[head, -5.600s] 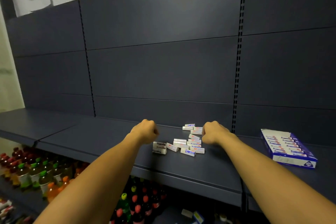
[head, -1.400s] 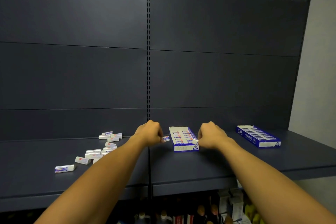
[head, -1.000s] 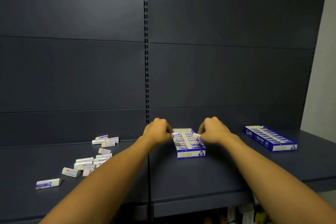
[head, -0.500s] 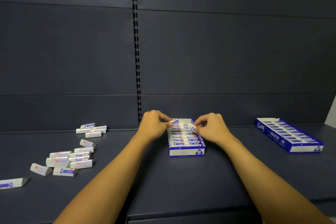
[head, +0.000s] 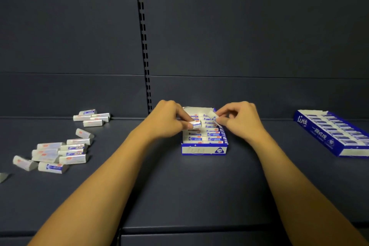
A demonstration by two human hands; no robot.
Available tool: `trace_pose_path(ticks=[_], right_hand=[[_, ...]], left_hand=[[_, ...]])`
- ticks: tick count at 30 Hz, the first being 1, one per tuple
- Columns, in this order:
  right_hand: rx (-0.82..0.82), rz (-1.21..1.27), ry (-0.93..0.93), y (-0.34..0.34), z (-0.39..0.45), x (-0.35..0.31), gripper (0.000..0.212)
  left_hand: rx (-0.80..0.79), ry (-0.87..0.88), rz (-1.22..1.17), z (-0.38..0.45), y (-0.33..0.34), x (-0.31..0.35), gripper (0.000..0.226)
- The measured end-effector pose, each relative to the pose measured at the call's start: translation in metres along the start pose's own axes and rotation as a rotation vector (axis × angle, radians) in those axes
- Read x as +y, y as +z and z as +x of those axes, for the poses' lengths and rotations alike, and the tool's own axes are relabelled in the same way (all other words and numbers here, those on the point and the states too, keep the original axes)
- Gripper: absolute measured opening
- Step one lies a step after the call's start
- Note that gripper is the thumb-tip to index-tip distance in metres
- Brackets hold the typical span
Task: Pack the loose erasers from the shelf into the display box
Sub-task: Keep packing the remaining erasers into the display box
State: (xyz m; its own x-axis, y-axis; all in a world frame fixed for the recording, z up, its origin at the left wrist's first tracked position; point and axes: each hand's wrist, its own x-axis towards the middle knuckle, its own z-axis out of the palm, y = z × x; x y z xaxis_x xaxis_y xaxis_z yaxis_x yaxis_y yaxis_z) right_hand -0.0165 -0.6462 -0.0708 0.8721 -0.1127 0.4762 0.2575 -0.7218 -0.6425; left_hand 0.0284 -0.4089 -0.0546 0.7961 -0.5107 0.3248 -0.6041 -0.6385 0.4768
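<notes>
Box [head: 203, 150]: small blue-and-white card tray, "2B" badge on front wall, sits on the shelf [head: 179, 185] approx mid-depth, just right of the seam between shelf panels. Inside: two columns of white erasers w/ blue and red print, near rows filled; far end shows bare white card.

Left hand [head: 166, 121] over the box's left side, fingers curled, thumb and forefinger pinching one eraser [head: 196, 124] above the left column; blue-printed end points right. Right hand [head: 240, 121] over the box's right-rear corner, fingers curled, tips pinching a second eraser [head: 212, 115], tilted, plain white face up. Can't tell if either eraser touches the rows below.

Loose erasers [head: 60, 154] in a scattered pile near the shelf's left end, some stacked side by side; smaller cluster [head: 91, 118] at the back edge by the wall.

Second box [head: 331, 136], longer, full, lies angled toward the shelf's right end.
</notes>
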Motion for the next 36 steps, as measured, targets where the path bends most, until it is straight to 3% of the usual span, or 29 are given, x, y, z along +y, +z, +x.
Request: trace_pose_path(ticks=[6,14,18,23,36], right_hand=[[-0.046,-0.013,-0.003,-0.001,-0.001,-0.004,0.008],[-0.191,-0.06,0.031,-0.006,-0.004,-0.012,0.011],[-0.273,-0.086,0.058,-0.007,-0.004,-0.013,0.011],[-0.298,-0.079,0.077,-0.008,-0.003,-0.013,0.01],[-0.42,-0.137,0.066,-0.011,-0.003,-0.023,0.016]], left_hand=[[-0.172,-0.018,0.065,-0.005,0.006,0.015,0.017],[-0.229,0.004,0.121,-0.008,0.009,0.019,0.006],[-0.27,-0.009,0.078,-0.009,0.009,0.019,0.013],[-0.271,-0.003,0.087,-0.009,0.009,0.017,0.003],[-0.343,-0.041,0.101,-0.003,0.006,0.02,0.007]])
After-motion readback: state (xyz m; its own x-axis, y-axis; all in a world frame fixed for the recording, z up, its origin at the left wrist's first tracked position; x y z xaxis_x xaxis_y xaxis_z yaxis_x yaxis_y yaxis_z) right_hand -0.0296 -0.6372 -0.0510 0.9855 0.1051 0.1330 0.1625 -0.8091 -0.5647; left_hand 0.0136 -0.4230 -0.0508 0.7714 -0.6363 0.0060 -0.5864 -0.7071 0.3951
